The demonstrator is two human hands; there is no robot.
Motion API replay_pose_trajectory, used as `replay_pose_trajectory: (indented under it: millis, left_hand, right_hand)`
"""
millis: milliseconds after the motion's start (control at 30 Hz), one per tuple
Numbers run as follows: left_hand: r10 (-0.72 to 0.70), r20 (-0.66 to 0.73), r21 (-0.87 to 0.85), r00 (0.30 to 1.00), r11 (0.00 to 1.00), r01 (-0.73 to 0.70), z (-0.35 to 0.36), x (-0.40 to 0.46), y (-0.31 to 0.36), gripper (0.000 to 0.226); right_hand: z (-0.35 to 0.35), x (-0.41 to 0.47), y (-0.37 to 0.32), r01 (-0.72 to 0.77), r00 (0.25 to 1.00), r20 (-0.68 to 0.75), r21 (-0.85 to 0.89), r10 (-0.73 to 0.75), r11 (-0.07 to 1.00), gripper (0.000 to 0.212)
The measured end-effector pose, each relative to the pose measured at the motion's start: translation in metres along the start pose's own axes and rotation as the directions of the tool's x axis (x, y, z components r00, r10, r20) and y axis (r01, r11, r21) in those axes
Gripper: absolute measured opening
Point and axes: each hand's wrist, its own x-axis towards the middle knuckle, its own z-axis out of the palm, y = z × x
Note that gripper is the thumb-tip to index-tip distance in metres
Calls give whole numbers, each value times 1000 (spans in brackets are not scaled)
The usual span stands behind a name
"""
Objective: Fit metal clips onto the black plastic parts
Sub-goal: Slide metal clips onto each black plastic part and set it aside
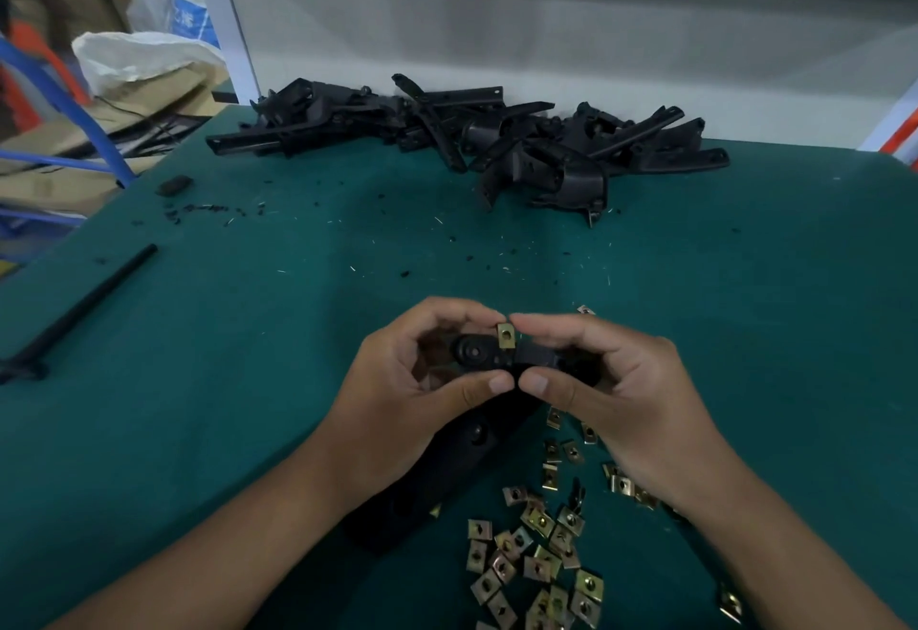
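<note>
Both grips pinch black part [489,361] w/ clip [505,335] upright on its far edge betw fingertips, right hand [616,391] nearer, left hand [412,381] steadying.

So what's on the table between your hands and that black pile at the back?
Only bare green mat with scattered black crumbs and pale slivers, in the head view.

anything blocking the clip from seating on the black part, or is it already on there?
Nothing visible blocks it. The metal clip sits at the top edge of the black plastic part, pinched between fingertips of the left hand and right hand. Whether it is fully seated cannot be told. The loose clips lie apart, on the mat.
</note>
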Motion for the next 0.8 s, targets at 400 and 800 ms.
replay_pose_trajectory:
  millis: [400,800]
  left_hand:
    - [-42,0,181,999,983,41,1,-2,-5,24]
    - [-51,-62,163,997,985,61,1,0,-4,17]
  right_hand:
    - [-4,-1,3,47,998,-11,-373,-55,927,30]
    - [-10,3,2,46,999,11,-377,-45,925,27]
